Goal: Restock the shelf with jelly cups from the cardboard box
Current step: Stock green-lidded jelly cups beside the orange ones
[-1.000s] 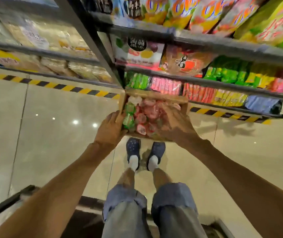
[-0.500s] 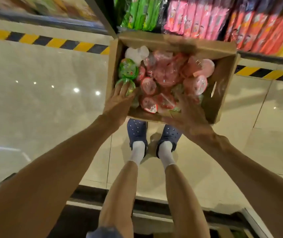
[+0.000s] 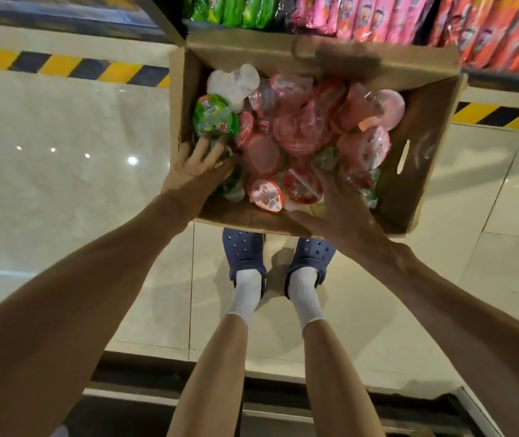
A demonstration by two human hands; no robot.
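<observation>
Both hands in cardboard box (image 3: 422, 171): left hand (image 3: 193, 167) fingers straight, tips touching green jelly cup (image 3: 215, 116) at left wall. Right hand (image 3: 340, 212) spread flat over red jelly cups (image 3: 302, 184) near front edge. Box on floor (image 3: 62, 184) below shelf (image 3: 330, 11) w/ snack packs.

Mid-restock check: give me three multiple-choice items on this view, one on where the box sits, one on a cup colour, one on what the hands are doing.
1. Where is the cardboard box?
A. On the floor in front of the feet
B. On a trolley
C. On the top shelf

2. What colour are most jelly cups in it?
A. Blue
B. Pink-red
C. Yellow

3. What are the hands doing?
A. Both hang at the sides
B. Both reach into the box
C. Both lift a cup to the shelf

Answers:
1 A, it stands on the tiles just beyond the shoes.
2 B, only a few are green.
3 B, the left hand and the right hand are both among the cups.
</observation>
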